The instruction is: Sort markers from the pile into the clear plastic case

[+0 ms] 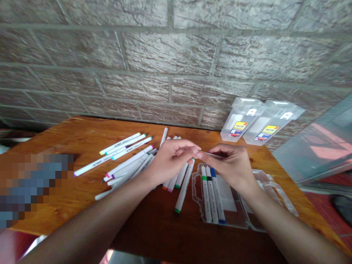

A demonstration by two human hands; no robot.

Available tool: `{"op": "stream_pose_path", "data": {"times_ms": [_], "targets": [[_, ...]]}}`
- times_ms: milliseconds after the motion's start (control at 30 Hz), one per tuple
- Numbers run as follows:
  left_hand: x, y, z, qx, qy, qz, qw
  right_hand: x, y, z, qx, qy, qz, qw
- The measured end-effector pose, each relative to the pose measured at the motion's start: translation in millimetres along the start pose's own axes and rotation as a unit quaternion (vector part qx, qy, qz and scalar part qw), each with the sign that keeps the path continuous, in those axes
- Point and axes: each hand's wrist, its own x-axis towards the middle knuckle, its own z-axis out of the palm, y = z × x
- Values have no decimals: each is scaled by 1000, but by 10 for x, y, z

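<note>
My right hand grips a thin, pale marker held sideways above the table, its far end hidden by the fingers. At the marker's other end, the thumb and fingers of my left hand are pinched together; that tip is covered. Below my right hand lies an open clear plastic case. In its left half are a green-banded marker, a black-banded marker and a blue-ended marker side by side. A loose green-ended marker rests left of the case.
Several white markers with coloured ends lie in a loose pile on the wooden table, around and beyond my left hand. Two clear plastic boxes with labels stand at the back right. A brick wall borders the table's far edge.
</note>
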Motion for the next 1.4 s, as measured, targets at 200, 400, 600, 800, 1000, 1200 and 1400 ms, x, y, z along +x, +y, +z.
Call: {"op": "stream_pose_path", "data": {"times_ms": [200, 400, 600, 800, 1000, 1200, 1400], "targets": [[3, -32, 15, -4, 12, 20, 1000, 29, -39, 1, 35, -33, 36, 998], [18, -73, 17, -34, 19, 0, 999, 50, -75, 1, 66, -38, 42, 996], [51, -19, 12, -87, 42, -39, 995, 64, -59, 9, 116, -28, 51, 992], [68, -43, 9, -162, 68, -49, 983, 53, -85, 13, 173, -25, 81, 981], [62, -37, 2, -199, 90, -59, 974, 49, -67, 12, 206, -18, 104, 973], [80, -1, 7, -223, 119, -64, 966, 53, -66, 3, 217, -10, 116, 969], [77, 2, 10, -233, 131, -65, 961, 42, -93, 12, 226, -8, 119, 967]]}}
